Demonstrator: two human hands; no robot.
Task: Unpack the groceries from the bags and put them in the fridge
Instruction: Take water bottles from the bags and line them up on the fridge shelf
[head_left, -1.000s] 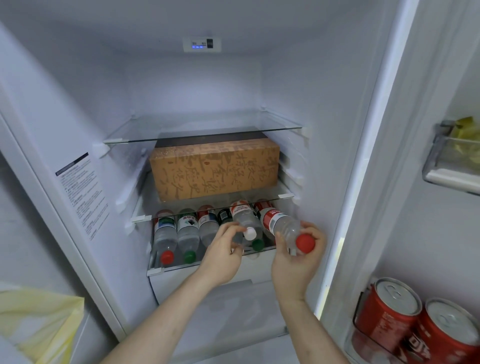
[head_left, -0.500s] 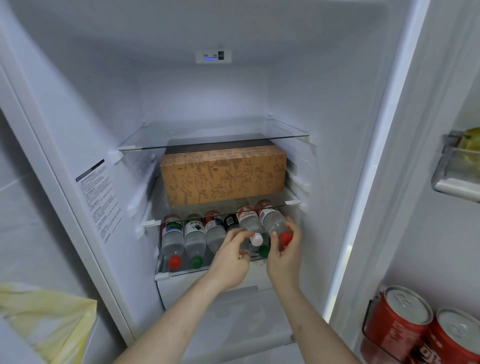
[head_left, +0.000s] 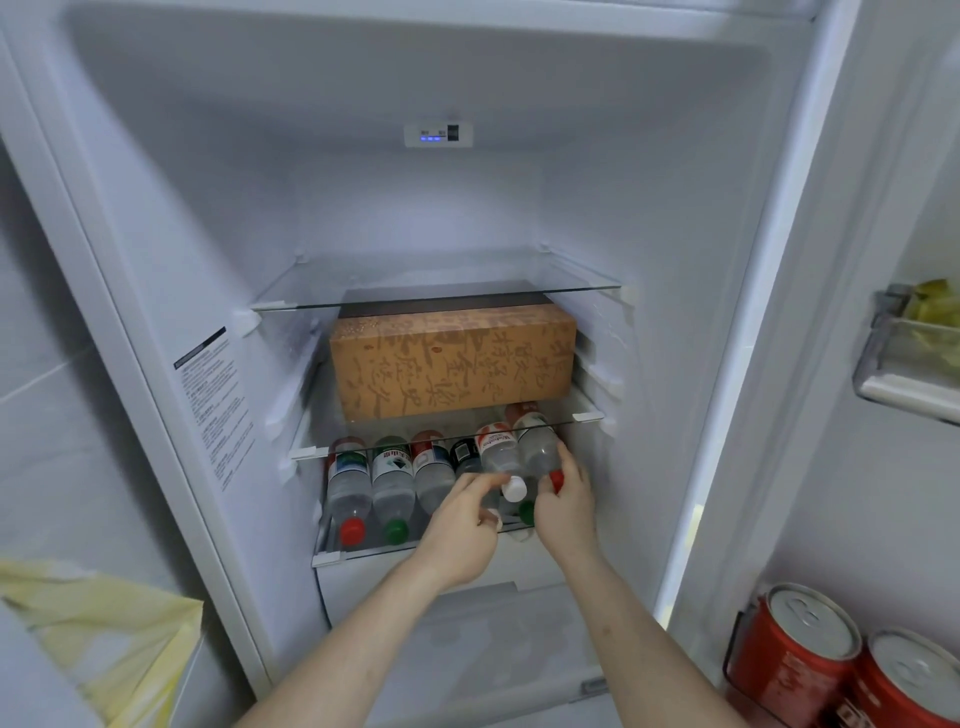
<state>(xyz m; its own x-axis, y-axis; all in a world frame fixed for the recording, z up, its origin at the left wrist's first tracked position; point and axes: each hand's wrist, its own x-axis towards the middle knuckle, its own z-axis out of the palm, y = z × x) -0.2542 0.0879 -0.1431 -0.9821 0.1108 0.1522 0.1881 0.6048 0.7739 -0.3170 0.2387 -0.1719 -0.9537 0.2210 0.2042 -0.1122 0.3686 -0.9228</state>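
We judge the unpacking well along: a row of water bottles (head_left: 395, 483) already lies on the lower glass shelf (head_left: 327, 558) under the brown box (head_left: 452, 364). Our right hand (head_left: 566, 504) curls round the red-capped bottle (head_left: 540, 452) at the row's right end. Our left hand (head_left: 460, 525) seems to pinch the white-capped bottle (head_left: 501, 457) beside it. A yellow bag (head_left: 104, 639) waits at lower left.

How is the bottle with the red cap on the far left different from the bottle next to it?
The far-left bottle has a red cap and a blue-and-white label. The bottle beside it has a green cap and a green-and-white label. Both are clear plastic, lie on their sides with caps toward the door, and neither hand touches them.
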